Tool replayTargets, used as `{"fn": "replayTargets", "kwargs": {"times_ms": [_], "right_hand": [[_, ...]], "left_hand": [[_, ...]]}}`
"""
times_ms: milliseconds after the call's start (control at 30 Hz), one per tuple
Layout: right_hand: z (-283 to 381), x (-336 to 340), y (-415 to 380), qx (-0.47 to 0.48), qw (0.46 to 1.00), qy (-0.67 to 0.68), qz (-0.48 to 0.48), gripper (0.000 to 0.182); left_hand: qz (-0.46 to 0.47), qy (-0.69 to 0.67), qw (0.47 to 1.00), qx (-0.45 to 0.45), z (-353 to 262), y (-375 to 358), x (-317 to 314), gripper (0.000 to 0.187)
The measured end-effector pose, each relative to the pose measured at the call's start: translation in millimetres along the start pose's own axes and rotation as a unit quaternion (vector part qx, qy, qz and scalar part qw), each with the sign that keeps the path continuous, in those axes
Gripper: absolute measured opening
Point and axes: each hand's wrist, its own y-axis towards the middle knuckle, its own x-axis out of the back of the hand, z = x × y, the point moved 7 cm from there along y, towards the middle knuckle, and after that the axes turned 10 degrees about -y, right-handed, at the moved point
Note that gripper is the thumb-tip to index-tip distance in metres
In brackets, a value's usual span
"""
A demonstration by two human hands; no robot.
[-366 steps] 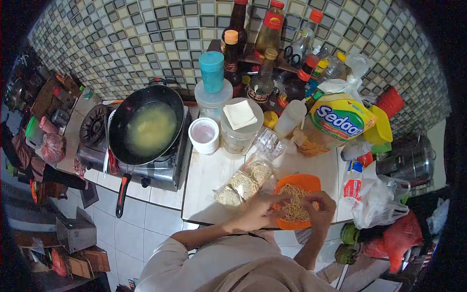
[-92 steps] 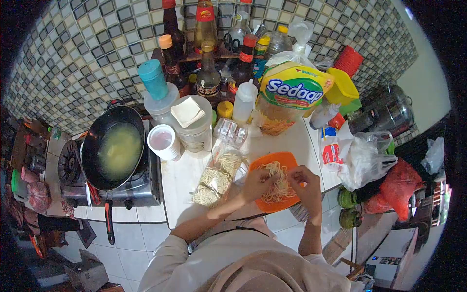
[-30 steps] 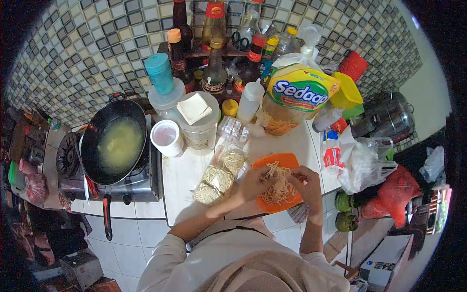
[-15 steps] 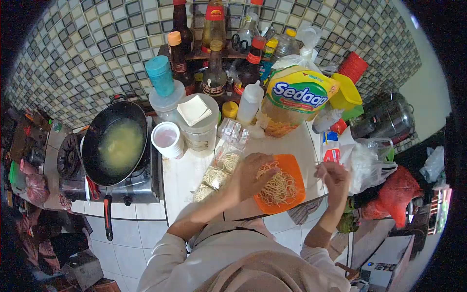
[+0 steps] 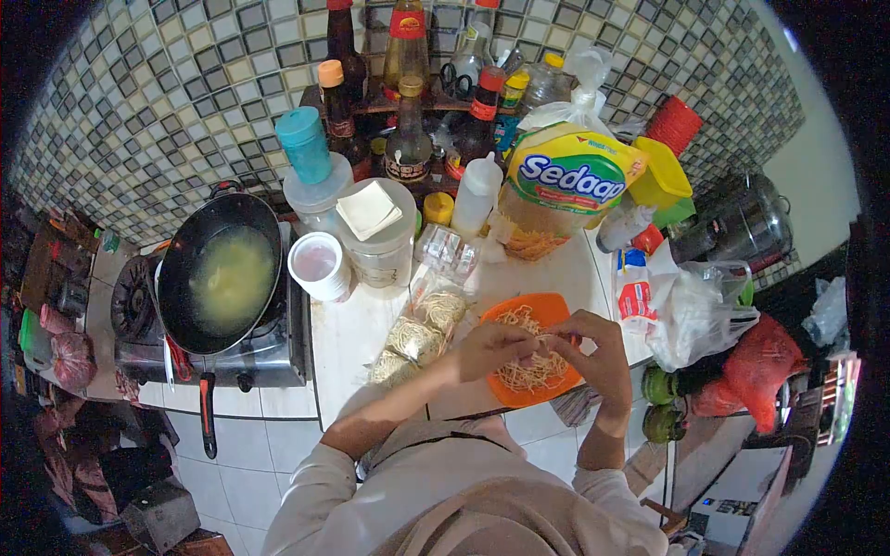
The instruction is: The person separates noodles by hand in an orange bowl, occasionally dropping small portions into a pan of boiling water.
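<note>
Over an orange bowl (image 5: 567, 309) of dry-looking noodles (image 5: 533, 373), my two hands meet with their fingertips close together. My left hand (image 5: 496, 352) comes in from the left, fingers closed in a pinch. From the right, my right hand (image 5: 598, 347) bends its thumb and fingers together at the same spot. Whatever lies between the fingertips is too small to make out. Left of the bowl, clear packs of noodle nests (image 5: 414, 340) lie on the white-tiled counter (image 5: 348, 347), close to my left forearm.
A black wok (image 5: 227, 278) of cloudy yellowish oil sits on the stove (image 5: 278, 357). Behind the bowl stand a Sedaap bag (image 5: 565, 185), a squeeze bottle (image 5: 477, 195), lidded tubs (image 5: 380, 246) and sauce bottles (image 5: 408, 139). Plastic bags (image 5: 700, 320) lie at right.
My right hand has moved left from beside the bowl to above it. My left hand has drawn back slightly from the noodles, and its fingers now meet the right hand's.
</note>
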Motion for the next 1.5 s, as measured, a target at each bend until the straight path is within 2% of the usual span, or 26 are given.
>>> {"fn": "replayTargets", "kwargs": {"times_ms": [100, 233, 333, 400, 433, 500, 633, 700, 733, 800, 933, 1000, 1033, 1100, 1133, 1200, 1233, 1300, 1333, 1400, 1433, 1500], "right_hand": [[-2.1, -1.4, 1.4, 0.019, 1.000, 0.013, 0.007, 0.013], [-0.2, -0.7, 1.2, 0.027, 1.000, 0.001, 0.008, 0.013], [1.0, -3.1, 1.1, 0.026, 0.999, 0.020, 0.001, 0.012], [-3.6, -9.8, 2.3, -0.004, 0.998, 0.058, -0.001, 0.010], [-5.5, -14.8, 2.9, -0.003, 0.998, 0.058, -0.002, 0.010], [-12.1, -33.7, 2.5, -0.001, 0.995, 0.094, 0.033, 0.010], [-25.4, -62.4, -2.3, -0.062, 0.985, 0.143, 0.075, 0.019], [-20.2, -64.3, -2.3, -0.058, 0.993, 0.078, 0.068, 0.019], [-19.5, -66.0, -2.9, -0.059, 0.993, 0.079, 0.067, 0.019], [-19.4, -65.3, -4.4, -0.060, 0.997, 0.026, 0.042, 0.017], [-4.4, -60.3, -5.2, -0.001, 0.999, 0.028, 0.030, 0.013], [-0.6, -60.1, -5.3, 0.023, 0.999, -0.034, 0.029, 0.014], [0.2, -60.2, -5.8, 0.023, 0.999, -0.034, 0.028, 0.014], [6.9, -56.5, -7.9, 0.061, 0.997, -0.044, 0.001, 0.014], [7.0, -56.2, -7.7, 0.061, 0.997, -0.044, 0.001, 0.014], [13.0, -54.7, -7.8, 0.103, 0.992, -0.071, -0.007, 0.016], [14.5, -52.9, -7.6, 0.104, 0.992, -0.071, -0.006, 0.016], [19.9, -44.6, -7.5, 0.108, 0.991, -0.070, -0.021, 0.017], [20.6, -41.9, -7.6, 0.109, 0.991, -0.070, -0.020, 0.017], [9.0, -38.6, -6.1, 0.033, 0.996, -0.081, 0.001, 0.014], [8.4, -37.2, -5.3, 0.033, 0.996, -0.081, 0.002, 0.014], [13.2, -27.2, -3.1, 0.071, 0.994, -0.054, -0.055, 0.011]], "left_hand": [[-0.035, -0.059, 0.998, 0.014, 5.6, -2.5, 8.2, 0.029], [-0.026, -0.005, 1.000, 0.004, -4.4, -13.8, 11.5, 0.028], [-0.012, -0.074, 0.996, 0.037, -5.6, -18.5, 8.0, 0.026], [-0.047, -0.173, 0.984, 0.012, -11.6, -18.8, 12.1, 0.023], [-0.047, -0.172, 0.984, 0.011, -9.5, -17.1, 12.5, 0.023], [-0.087, -0.309, 0.945, -0.059, -8.8, -12.7, 20.8, 0.022], [-0.145, -0.346, 0.925, -0.061, -8.7, -10.7, 26.6, 0.021], [-0.206, -0.317, 0.919, -0.109, -17.1, -16.9, 32.0, 0.018], [-0.206, -0.316, 0.920, -0.108, -16.9, -17.2, 31.3, 0.018], [-0.245, -0.121, 0.950, -0.153, -27.8, -22.2, 34.1, 0.016], [-0.263, -0.033, 0.951, -0.158, -28.6, -22.0, 31.7, 0.015], [-0.261, -0.017, 0.942, -0.212, -27.0, -22.1, 32.8, 0.020], [-0.261, -0.017, 0.942, -0.212, -22.4, -20.6, 34.3, 0.020], [-0.288, 0.110, 0.916, -0.256, -31.1, -23.4, 32.9, 0.018], [-0.288, 0.110, 0.916, -0.255, -35.5, -25.3, 32.2, 0.018], [-0.250, 0.276, 0.910, -0.181, -44.2, -25.2, 23.7, 0.017], [-0.251, 0.276, 0.910, -0.181, -45.5, -26.7, 25.4, 0.017], [-0.177, 0.358, 0.892, -0.210, -49.2, -25.6, 14.2, 0.018], [-0.178, 0.358, 0.892, -0.210, -44.2, -26.2, 16.0, 0.018], [-0.172, 0.263, 0.942, -0.120, -19.7, -22.8, 25.7, 0.020], [-0.172, 0.263, 0.942, -0.120, -19.1, -23.0, 27.4, 0.020], [-0.098, 0.142, 0.983, -0.060, -10.9, -20.2, 24.4, 0.019]]}}
